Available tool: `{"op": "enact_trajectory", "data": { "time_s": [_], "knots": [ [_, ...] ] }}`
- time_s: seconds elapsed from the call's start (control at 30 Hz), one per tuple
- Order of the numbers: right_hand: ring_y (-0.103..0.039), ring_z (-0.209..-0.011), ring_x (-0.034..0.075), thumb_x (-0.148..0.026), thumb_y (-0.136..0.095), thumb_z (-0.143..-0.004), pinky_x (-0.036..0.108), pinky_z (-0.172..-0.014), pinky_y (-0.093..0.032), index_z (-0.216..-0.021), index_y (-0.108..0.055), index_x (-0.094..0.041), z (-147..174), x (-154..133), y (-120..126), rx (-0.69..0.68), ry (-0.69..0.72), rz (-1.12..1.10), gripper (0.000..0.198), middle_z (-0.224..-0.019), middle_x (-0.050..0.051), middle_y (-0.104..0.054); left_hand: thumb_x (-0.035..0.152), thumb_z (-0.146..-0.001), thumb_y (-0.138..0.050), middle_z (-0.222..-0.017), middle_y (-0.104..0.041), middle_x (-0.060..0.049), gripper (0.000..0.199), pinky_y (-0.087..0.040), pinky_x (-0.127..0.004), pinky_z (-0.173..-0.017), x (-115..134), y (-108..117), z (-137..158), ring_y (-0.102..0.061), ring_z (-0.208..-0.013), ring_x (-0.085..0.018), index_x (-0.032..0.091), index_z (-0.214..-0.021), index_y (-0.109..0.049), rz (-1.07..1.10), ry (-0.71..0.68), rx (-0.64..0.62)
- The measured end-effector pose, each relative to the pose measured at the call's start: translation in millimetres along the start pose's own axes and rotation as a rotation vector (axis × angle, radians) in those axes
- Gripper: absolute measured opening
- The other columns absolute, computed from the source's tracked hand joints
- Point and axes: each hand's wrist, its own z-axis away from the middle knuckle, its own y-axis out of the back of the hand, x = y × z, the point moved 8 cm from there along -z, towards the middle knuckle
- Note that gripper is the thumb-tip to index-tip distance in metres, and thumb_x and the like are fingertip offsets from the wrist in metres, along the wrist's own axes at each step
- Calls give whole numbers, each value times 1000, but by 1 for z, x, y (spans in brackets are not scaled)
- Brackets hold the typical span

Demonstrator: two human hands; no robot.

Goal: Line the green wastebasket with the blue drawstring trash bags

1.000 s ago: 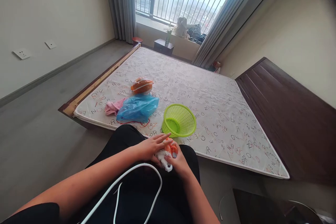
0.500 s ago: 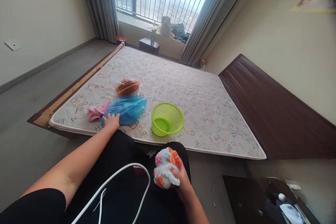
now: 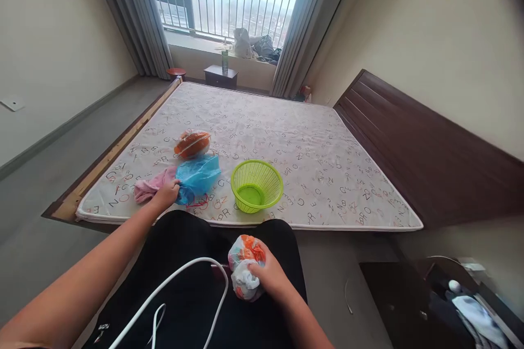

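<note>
My left hand [image 3: 167,193] is closed on the edge of a crumpled blue plastic bag [image 3: 198,174] at the mattress's near edge. Beside that hand, partly behind it, lies a pink cloth [image 3: 153,184]. In my right hand [image 3: 266,270], above my lap, is a bunched white plastic bag [image 3: 244,278] with orange and coloured print; whether anything is inside it I cannot tell. A green plastic basket [image 3: 257,185] stands upright on the mattress, right of the blue bag. Behind the blue bag sits an orange item in clear plastic wrap [image 3: 192,143].
The bare mattress [image 3: 319,174] has a letter print and a dark wooden headboard [image 3: 409,136] on the right. A white cable [image 3: 180,271] loops over my lap. At the lower right stands a dark cabinet [image 3: 388,294] with items on it. A nightstand [image 3: 220,77] is by the window.
My left hand has gone from lying spread on the blue bag to gripping it, and the bag is bunched smaller. The view has shifted. The printed bag stays in my right hand.
</note>
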Motion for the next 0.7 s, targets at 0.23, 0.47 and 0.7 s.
{"op": "enact_trajectory", "data": {
  "time_s": [0.23,0.47,0.7],
  "knots": [
    [-49,-148,32,-20,-78,-71,49,-125,-35,-154,-53,-28,-32,-95,-84,-239,292,433,87,-164,11,-43,44,-80,-64,-84,-70,-4,53,-53,-27,-58,102,74,62,-61,-66,-18,17,-125,-70,608,47,-54],
    [-16,-164,31,-41,-84,-78,49,-132,-17,-157,-50,-33,-31,-170,-139,-566,588,241,86,-173,3,-28,59,-68,-83,-94,-74,-8,80,-57,-33,-64,192,93,140,-68,-76,-25,26,-140,-68,524,-193,-472],
    [-49,-146,30,-28,-74,-84,48,-126,-35,-136,-69,-26,-15,-182,-68,-382,622,231,52,-152,6,-59,37,-75,-73,-128,-70,-10,77,-55,-45,-99,191,122,162,-69,-111,-36,38,-151,-60,-170,-346,-270]
  ]
}}
